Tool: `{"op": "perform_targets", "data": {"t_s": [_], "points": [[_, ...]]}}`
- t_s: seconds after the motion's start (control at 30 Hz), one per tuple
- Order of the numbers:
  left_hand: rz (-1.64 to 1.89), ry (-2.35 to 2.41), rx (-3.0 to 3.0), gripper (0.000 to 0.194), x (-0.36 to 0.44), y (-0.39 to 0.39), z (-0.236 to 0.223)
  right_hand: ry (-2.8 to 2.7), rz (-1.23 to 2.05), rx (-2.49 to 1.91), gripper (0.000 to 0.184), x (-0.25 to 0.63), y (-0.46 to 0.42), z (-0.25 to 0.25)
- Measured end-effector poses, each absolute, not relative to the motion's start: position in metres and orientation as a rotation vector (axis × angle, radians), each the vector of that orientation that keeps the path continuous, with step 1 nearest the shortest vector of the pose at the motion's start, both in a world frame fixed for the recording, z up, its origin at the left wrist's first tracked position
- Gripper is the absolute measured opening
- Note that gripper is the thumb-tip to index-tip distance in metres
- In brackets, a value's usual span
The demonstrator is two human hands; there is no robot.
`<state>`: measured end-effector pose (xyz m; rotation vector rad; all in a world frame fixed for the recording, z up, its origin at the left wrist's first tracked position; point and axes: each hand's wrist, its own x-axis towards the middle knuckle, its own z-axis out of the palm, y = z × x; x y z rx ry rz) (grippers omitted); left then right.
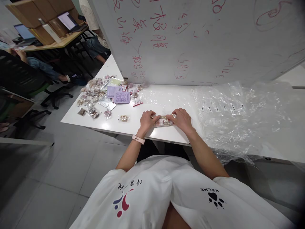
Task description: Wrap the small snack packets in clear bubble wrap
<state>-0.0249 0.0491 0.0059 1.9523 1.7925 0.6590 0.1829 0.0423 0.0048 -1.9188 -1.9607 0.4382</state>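
A clear plastic package with small reddish and golden items inside (164,121) lies on the white table near its front edge. My left hand (148,120) grips its left end, thumb pointing inward. At the other end my right hand (183,119) holds it with bent fingers, its thumb over the top. The exact kind of items inside is too small to make out. To the left of my left hand lies a small clear-wrapped golden-brown packet (124,118). Behind my hands, a thin sheet of clear plastic film (166,98) is spread on the table.
Many small wrapped packets (92,95) are heaped at the left, with purple sachets (122,97) on top. Crumpled clear plastic (240,121) covers the right side. A whiteboard (202,41) rises behind the table (105,125). People sit by a desk (59,43) at far left.
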Motion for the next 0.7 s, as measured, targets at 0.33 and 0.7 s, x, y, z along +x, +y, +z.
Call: {"op": "perform_targets", "data": {"t_s": [0.33, 0.7], "points": [[0.553, 1.424, 2.18, 0.028, -0.014, 0.06, 0.012, -2.027, 0.704, -1.765, 0.049, 0.194, 0.048, 0.005], [1.002, 1.162, 2.037, 0.02, -0.009, 0.024, -0.001, -2.115, 0.894, -1.44, 0.014, 0.215, -0.005, 0.044]]}}
